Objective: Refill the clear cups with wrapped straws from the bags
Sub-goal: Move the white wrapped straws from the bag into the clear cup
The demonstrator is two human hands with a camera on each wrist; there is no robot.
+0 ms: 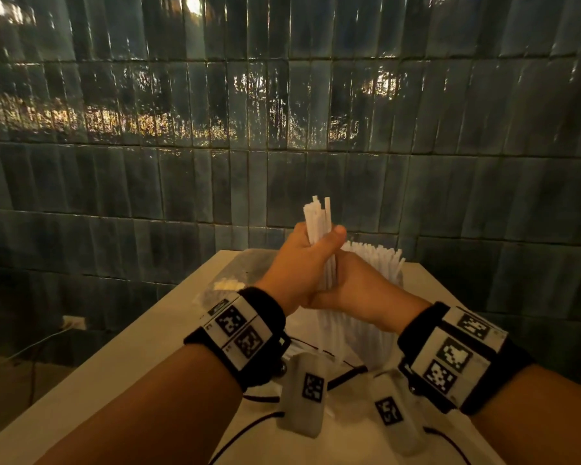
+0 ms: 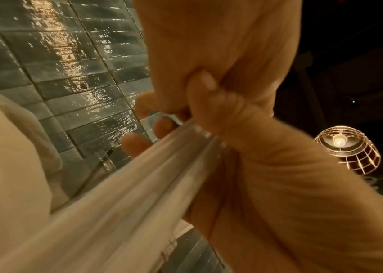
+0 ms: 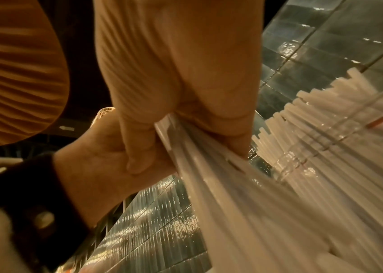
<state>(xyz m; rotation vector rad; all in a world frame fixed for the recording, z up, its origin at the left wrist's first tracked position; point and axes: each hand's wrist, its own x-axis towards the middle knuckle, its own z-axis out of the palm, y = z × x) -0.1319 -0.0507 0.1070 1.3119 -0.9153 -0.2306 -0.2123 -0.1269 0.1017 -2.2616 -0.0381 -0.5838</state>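
Note:
A bundle of white wrapped straws (image 1: 317,219) stands upright above the table. My left hand (image 1: 302,260) grips it near the top, thumb across the front. Just below, my right hand (image 1: 359,290) grips the lower part of the same bundle (image 3: 209,175). Behind and under both hands stands a clear cup (image 1: 359,333) packed with more wrapped straws (image 1: 376,260). In the right wrist view that cup (image 3: 302,160) sits right beside the bundle. The left wrist view shows the bundle (image 2: 139,194) blurred, running through both fists. The bundle's lower end is hidden.
A crumpled clear plastic bag (image 1: 228,280) lies on the white table (image 1: 155,347) at the back left. Black cables (image 1: 346,374) cross the table near my wrists. A dark tiled wall (image 1: 282,129) rises close behind. A wire-cage lamp (image 2: 347,147) hangs overhead.

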